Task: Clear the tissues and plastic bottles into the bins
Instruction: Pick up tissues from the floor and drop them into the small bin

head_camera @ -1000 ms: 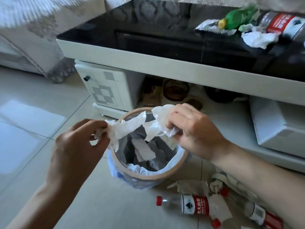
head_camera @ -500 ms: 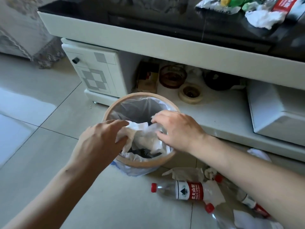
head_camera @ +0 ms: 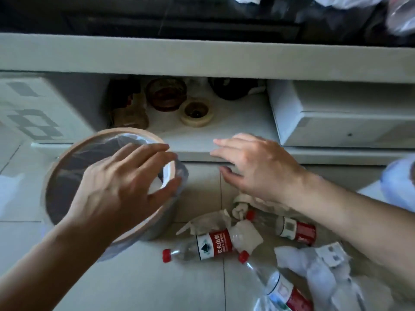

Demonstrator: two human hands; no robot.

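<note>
We see the bin (head_camera: 67, 158) on the floor (head_camera: 134, 283) under the table (head_camera: 202, 55). Our left hand (head_camera: 121, 187) hovers over the bin's right rim, fingers spread and holding nothing. Our right hand (head_camera: 256, 167) is right of the bin, also spread and empty. Right of the bin lie three bottles (head_camera: 202, 245) and crumpled tissues (head_camera: 206, 222); more tissues (head_camera: 318, 268) lie further right of it.
</note>
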